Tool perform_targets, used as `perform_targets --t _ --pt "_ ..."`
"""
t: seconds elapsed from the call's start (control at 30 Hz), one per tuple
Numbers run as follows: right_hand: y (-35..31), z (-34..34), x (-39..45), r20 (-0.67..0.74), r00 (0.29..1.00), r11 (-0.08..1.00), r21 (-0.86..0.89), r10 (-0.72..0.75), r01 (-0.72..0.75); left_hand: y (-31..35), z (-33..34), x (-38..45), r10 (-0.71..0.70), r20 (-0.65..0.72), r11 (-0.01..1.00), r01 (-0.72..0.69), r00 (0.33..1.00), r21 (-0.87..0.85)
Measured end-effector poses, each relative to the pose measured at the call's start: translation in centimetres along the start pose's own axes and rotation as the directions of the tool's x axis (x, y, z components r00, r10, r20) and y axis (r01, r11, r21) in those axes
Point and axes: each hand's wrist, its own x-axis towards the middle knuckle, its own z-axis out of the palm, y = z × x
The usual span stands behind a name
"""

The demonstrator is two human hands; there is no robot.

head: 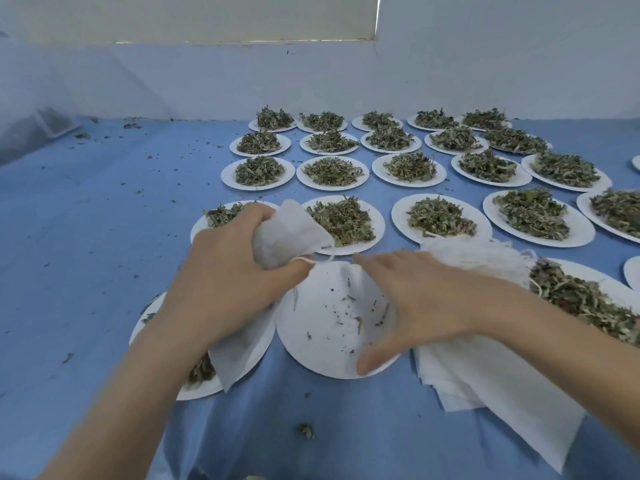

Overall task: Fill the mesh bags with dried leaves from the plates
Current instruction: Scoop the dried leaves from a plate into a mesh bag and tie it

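1. Left hand (221,271) clamped round a stuffed mesh bag (287,233), fingers curled at its neck, bag bulging out to the right of the fist, drawstring (308,259) looped over one finger.
2. Held just above the near row of plates, between the far-left plate w/ leaves (221,216) and the emptied plate (332,323).
3. Right hand (415,299) spread open, fingers straight, thumb at the near rim of the emptied plate, fingertips toward the far rim; gripping nothing.
4. Hands apart, close on either side of that plate's far-left edge.
5. Emptied plate: only crumbs and a few stem bits left on white.
6. Another flat mesh bag (239,355) lying under the left wrist, draped over a near-left plate (194,389) w/ some leaves showing beneath.
7. Stack of empty bags (491,379) under the right forearm, strings bunched at the far end (485,258).
8. Near-right plate (588,303) heaped w/ dried leaves, just beside the stack.
9. Beyond: rows of white plates, each w/ a pile of dried leaves (341,220), running back to the wall (311,81).
10. All on a blue cloth (86,237), loose leaf bits scattered on the left side and near the front edge.
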Motion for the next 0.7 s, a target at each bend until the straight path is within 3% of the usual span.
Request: perform_targets --t 0.07,0.23,0.7 --pt "-0.5 1.3 0.7 0.007 1.0 0.994 -0.112 0.005 -0.004 0.0 -0.2 0.1 -0.005 -0.008 1.0 0.005 1.0 -0.012" --pt "-1.0 1.9 1.7 -0.013 1.0 0.992 -0.13 -0.003 0.001 -0.1 -0.3 0.4 -0.024 -0.023 0.999 0.023 0.999 -0.027" --pt "-0.3 -0.6 -0.8 -0.158 0.986 0.992 0.108 -0.046 0.064 -0.8 -2.4 1.2 -0.002 -0.128 0.997 -0.008 0.992 -0.077"
